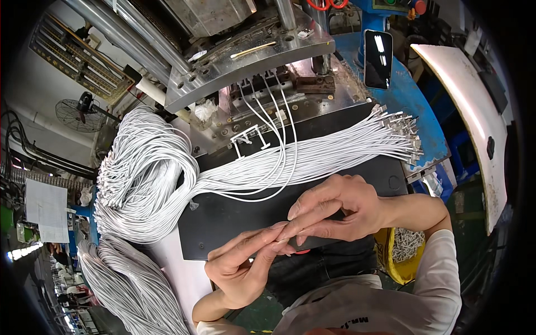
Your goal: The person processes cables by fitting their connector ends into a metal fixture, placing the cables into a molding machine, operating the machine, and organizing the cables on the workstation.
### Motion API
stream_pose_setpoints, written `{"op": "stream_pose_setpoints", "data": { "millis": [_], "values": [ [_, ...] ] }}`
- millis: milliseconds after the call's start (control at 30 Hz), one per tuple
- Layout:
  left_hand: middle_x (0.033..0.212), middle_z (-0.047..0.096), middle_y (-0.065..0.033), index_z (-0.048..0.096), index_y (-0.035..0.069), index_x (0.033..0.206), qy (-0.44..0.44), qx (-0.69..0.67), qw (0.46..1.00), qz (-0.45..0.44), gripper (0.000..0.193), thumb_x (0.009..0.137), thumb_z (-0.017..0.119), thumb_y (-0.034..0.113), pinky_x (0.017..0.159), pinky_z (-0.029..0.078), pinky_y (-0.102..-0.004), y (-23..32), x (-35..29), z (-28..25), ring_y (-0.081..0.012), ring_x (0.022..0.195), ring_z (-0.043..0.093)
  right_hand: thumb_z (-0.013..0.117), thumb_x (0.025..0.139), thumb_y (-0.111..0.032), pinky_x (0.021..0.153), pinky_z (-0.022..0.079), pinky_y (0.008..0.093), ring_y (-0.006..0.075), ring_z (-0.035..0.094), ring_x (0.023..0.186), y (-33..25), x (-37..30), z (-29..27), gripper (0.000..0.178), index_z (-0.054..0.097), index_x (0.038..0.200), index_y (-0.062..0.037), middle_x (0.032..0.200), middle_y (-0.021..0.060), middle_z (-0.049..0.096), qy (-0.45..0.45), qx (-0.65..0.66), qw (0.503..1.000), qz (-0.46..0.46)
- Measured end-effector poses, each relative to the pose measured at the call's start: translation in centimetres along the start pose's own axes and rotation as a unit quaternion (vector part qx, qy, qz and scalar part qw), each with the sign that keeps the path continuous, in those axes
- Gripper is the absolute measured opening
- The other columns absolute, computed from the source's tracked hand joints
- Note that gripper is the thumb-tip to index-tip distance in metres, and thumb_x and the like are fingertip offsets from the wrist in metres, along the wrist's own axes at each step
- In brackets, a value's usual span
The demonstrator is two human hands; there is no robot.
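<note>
My left hand (240,267) and my right hand (349,209) meet at the fingertips over the near edge of a black work board (234,223). The fingers of both are pinched together; whatever lies between them is hidden or too small to name. Just beyond stretches a thick bundle of white cables (324,163), coiled at the left, with metal connector ends (410,134) at the right. Several single cables (272,103) arch over it into the metal mould of a press (245,70). A white plastic sprue frame (250,139) rests between bundle and mould.
Another cable bundle (134,287) hangs at the lower left. A phone (378,58) lies on the blue table (410,106), right of the press. By my right elbow, a yellow bin (406,273) contains small white pieces. A cotton swab (253,50) lies on the press plate.
</note>
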State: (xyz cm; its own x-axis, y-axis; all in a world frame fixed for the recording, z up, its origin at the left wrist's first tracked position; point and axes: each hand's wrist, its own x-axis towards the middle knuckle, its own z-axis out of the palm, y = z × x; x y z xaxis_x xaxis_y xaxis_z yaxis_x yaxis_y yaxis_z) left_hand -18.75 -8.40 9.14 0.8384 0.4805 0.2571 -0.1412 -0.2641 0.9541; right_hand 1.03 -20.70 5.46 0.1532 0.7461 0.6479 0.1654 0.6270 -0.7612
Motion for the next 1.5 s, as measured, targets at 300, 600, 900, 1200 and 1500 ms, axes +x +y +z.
{"op": "stream_pose_setpoints", "data": {
  "millis": [300,600,900,1200,1500],
  "values": [
    [0.107,0.074,-0.0237,0.072,-0.010,0.116,0.009,-0.006,1.000,-0.003,0.027,0.090,0.069,-0.015,0.075,0.067,-0.0321,0.0,-0.2,0.2,-0.0274,0.086,0.078,0.077,0.089,0.003,0.073,0.064,0.0304,0.0246,0.079,0.087,0.0,0.1,-0.1,0.039,0.061,0.124,0.0050,0.106,0.0173,0.078,-0.002,-0.070,0.997,-0.024],
    [0.102,0.075,-0.0192,0.071,-0.009,0.099,0.055,-0.031,0.997,-0.037,0.013,0.087,0.073,-0.014,0.076,0.063,-0.0287,-0.8,0.7,0.8,-0.0209,0.084,0.077,0.078,0.089,0.001,0.063,0.059,0.0269,0.0184,0.076,0.083,0.0,0.0,-0.4,0.049,0.052,0.130,0.0037,0.098,0.0121,0.077,0.112,0.164,0.968,0.151],
    [0.108,0.072,-0.0191,0.063,-0.001,0.100,-0.144,0.096,0.979,0.108,0.017,0.088,0.073,-0.008,0.087,0.059,-0.0360,-4.0,1.7,1.8,-0.0233,0.099,0.072,0.066,0.097,-0.013,0.048,0.050,0.0245,0.0198,0.072,0.074,4.1,4.4,-6.0,0.040,0.053,0.131,0.0030,0.104,0.0121,0.071,0.345,0.058,0.819,0.454],
    [0.123,0.067,-0.0215,0.070,0.001,0.116,-0.103,0.419,0.879,0.203,0.026,0.091,0.063,-0.002,0.109,0.045,-0.0478,-8.3,8.4,-6.4,-0.0404,0.125,0.059,0.072,0.091,-0.025,0.053,0.053,0.0388,0.0273,0.075,0.083,4.6,10.6,-2.3,0.044,0.062,0.123,0.0032,0.098,0.0122,0.071,-0.063,0.125,0.933,0.333],
    [0.105,0.072,-0.0151,0.073,0.002,0.103,-0.163,0.593,0.778,0.129,0.016,0.092,0.068,0.012,0.104,0.046,-0.0435,-9.2,11.7,-11.1,-0.0389,0.106,0.064,0.076,0.091,-0.018,0.064,0.055,0.0341,0.0223,0.071,0.072,8.0,9.9,-0.8,0.014,0.075,0.094,-0.0048,0.082,0.0086,0.069,0.063,-0.494,0.867,-0.004]
  ]
}}
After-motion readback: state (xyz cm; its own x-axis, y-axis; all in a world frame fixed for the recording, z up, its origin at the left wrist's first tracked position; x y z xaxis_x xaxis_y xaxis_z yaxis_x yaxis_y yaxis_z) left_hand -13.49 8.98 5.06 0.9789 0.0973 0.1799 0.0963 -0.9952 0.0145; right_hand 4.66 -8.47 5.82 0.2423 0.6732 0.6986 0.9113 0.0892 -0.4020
